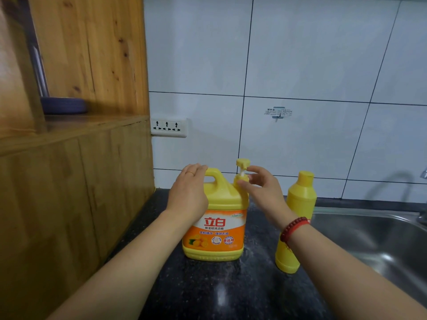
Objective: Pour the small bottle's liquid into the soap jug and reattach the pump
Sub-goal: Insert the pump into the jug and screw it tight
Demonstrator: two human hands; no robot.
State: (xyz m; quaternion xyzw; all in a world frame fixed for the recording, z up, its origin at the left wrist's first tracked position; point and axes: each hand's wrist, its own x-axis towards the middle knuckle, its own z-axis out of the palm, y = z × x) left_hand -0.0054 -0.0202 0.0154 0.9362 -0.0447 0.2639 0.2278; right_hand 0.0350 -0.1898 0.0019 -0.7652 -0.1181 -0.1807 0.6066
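The right hand's fingers (248, 175) are curled narrowly round the pump (241, 174), thumb on the near side of its yellow collar and fingertips on the far side just under the raised head, so they hold the pump where it sits in the neck of the jug (219, 218). The right hand (263, 188) carries a red bead bracelet (293, 228) at the wrist. The left hand's fingers (196, 170) lie over the top of the jug's handle (213, 175), bent down across it with a ring (190, 173) on one finger; the left hand (188, 192) presses against the jug's left shoulder, steadying it rather than closing fully round.

The jug stands upright on the dark speckled desk (219, 285), toward its back edge, orange label facing the camera. The bottle (298, 204), yellow with its cap on, stands upright just to the right of the jug, apart from it, close to the desk's right edge where the steel sink (369, 239) begins; the right forearm crosses in front of its lower half.

A wooden cabinet (80, 169) bounds the desk's left edge. Behind is a white tiled wall (300, 65) with a socket strip (169, 127).
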